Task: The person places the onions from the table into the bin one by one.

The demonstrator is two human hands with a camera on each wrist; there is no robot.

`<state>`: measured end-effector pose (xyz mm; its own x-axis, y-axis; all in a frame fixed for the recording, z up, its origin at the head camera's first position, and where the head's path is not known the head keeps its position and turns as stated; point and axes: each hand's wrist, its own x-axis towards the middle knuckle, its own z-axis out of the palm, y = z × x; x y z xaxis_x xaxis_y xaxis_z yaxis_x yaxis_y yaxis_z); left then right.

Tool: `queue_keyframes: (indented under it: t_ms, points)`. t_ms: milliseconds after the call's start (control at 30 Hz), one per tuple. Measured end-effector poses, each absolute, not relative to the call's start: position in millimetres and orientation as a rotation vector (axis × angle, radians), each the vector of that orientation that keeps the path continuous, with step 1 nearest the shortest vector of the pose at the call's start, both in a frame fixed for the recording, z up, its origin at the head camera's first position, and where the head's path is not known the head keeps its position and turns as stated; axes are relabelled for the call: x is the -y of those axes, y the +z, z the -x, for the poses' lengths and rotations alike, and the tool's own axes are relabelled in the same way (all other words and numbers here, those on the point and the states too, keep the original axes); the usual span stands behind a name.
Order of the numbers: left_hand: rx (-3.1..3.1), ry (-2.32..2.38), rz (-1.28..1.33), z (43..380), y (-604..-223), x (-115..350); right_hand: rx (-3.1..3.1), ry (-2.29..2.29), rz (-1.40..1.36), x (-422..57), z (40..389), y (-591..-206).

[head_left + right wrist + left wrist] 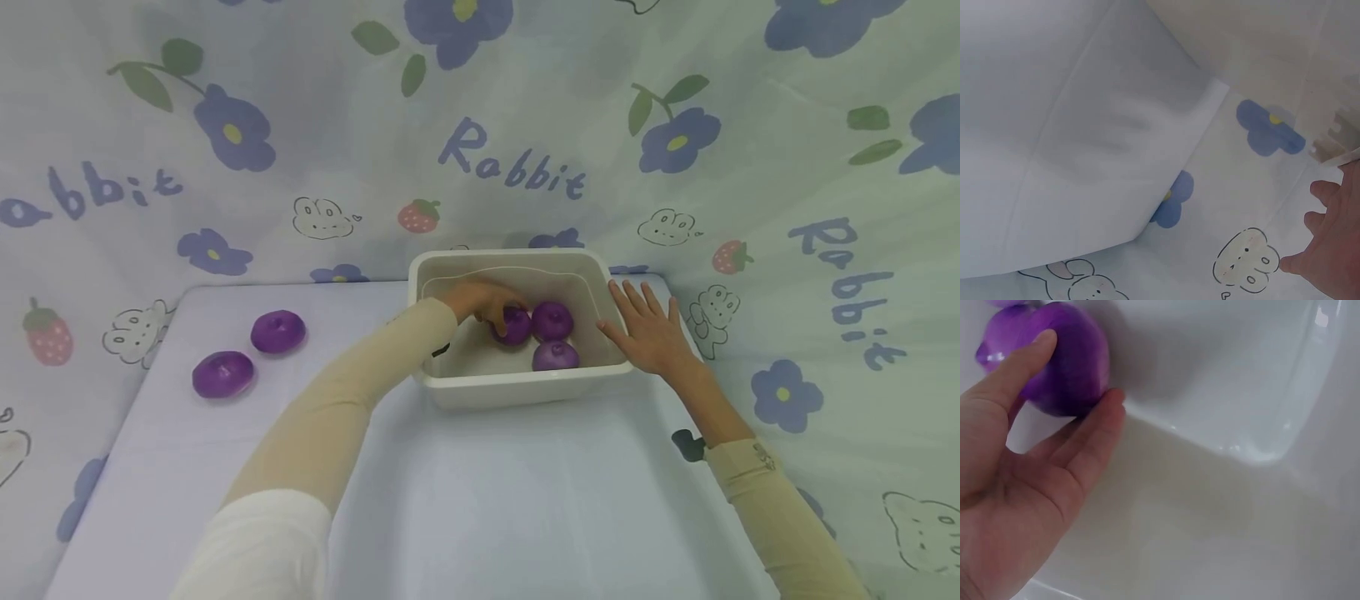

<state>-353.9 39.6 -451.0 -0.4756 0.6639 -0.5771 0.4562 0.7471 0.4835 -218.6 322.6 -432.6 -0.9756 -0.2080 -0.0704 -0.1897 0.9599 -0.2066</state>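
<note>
Inside a white plastic bin [517,381], my left hand [483,300] holds a purple onion [515,330] near the bin's middle. The left wrist view shows the thumb on top of this onion [1082,362] and the fingers beneath it. Right beside it in the bin lie a dark purple onion [553,320] and a lighter purple onion [556,356]. My right hand [651,335] rests at the bin's right rim with its fingers spread and straight. Only part of that hand [1335,244] appears at the right edge of the right wrist view.
Two more purple onions, one farther back [278,332] and one nearer [223,374], lie on the white-covered table [487,500] left of the bin. A curtain [315,150] printed with flowers and rabbits hangs behind the table and along its sides.
</note>
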Motion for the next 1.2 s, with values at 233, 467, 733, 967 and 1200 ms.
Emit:
queue_keyframes:
  t_ms: [233, 467, 733, 967, 1200]
  points:
    - [-2.171, 0.277, -0.858, 353.8, -454.2, -40.6, -3.02, -0.294, 0.306, -319.9, 220.2, -431.8]
    - [-2.197, 0.292, -0.863, 352.1, -451.4, -37.1, -3.025, -0.299, 0.308, -319.6, 220.7, -432.3]
    - [-2.288, 0.185, -1.105, 358.8, -439.8, -36.8, -3.015, -0.294, 0.314, -321.4, 218.9, -432.2]
    - [-2.244, 0.409, -1.111, 360.4, -423.4, -35.4, -3.02, -0.3, 0.309, -321.8, 217.9, -431.8]
    - [-2.113, 0.652, -0.978, 347.2, -368.9, -23.6, -3.023, -0.274, 0.316, -321.4, 216.3, -429.9]
